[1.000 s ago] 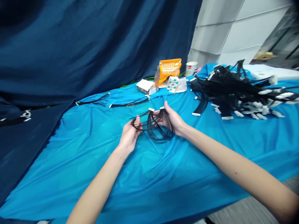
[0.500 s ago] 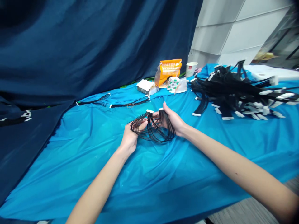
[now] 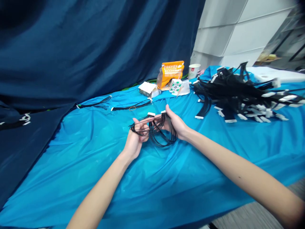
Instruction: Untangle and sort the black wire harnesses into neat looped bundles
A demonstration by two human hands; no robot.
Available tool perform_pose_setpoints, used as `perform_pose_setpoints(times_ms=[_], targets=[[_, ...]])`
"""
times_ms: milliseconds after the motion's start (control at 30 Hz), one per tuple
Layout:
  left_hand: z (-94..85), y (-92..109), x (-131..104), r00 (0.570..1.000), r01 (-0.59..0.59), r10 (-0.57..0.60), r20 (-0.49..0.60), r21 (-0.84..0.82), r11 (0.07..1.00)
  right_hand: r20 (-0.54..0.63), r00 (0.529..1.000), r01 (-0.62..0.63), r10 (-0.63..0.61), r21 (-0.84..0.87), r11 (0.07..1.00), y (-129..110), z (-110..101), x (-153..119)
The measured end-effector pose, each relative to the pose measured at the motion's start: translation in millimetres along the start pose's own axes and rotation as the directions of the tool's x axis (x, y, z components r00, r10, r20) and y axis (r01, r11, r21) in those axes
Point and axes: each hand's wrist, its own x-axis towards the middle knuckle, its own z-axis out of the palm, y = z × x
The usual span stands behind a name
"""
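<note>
A wire harness (image 3: 164, 139) of thin black wires with white connectors hangs in a loop between my hands, above the blue cloth. My left hand (image 3: 138, 136) is closed on the left side of the loop, its thumb raised and wires running across its fingers. The right side is held by my right hand (image 3: 175, 122), thumb up beside one white connector (image 3: 163, 112). A second white connector (image 3: 151, 114) sits just left of it, over the fingers. The wires partly hide the fingers of both hands.
A large heap of black harnesses (image 3: 238, 89) lies on the right of the blue cloth (image 3: 95, 178). Two more harnesses (image 3: 131, 106) lie behind my hands. Farther back stand an opened small box (image 3: 149, 89), an orange pouch (image 3: 171, 74), a white packet (image 3: 179, 86) and a paper cup (image 3: 193, 71).
My left thumb has lifted and the left fingers have curled through the wires, bunching the left side of the loop. My right hand has hardly moved.
</note>
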Motion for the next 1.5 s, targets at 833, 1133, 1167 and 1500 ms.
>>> perform_pose_setpoints(times_ms=[833,1133,1167,1500], targets=[[-13.8,-21.5,4.2,0.713,-0.523,0.670,0.207,0.793,0.312,-0.007,0.996,0.083,-0.084,-0.069,0.994,3.6,1.9,-1.0],[-13.7,-18.4,3.6,0.659,-0.493,0.693,0.292,0.864,0.104,-0.015,0.997,0.078,-0.079,-0.077,0.994,3.5,0.4,-0.9],[-14.4,-18.9,3.9,0.642,-0.493,0.700,0.313,0.868,0.065,-0.013,0.997,0.081,-0.082,-0.076,0.994,4.0,0.0,-0.5],[-18.4,-22.0,6.0,0.563,-0.489,0.723,0.401,0.867,-0.100,0.023,0.997,0.079,-0.078,-0.044,0.996,3.6,-0.4,-0.1]])
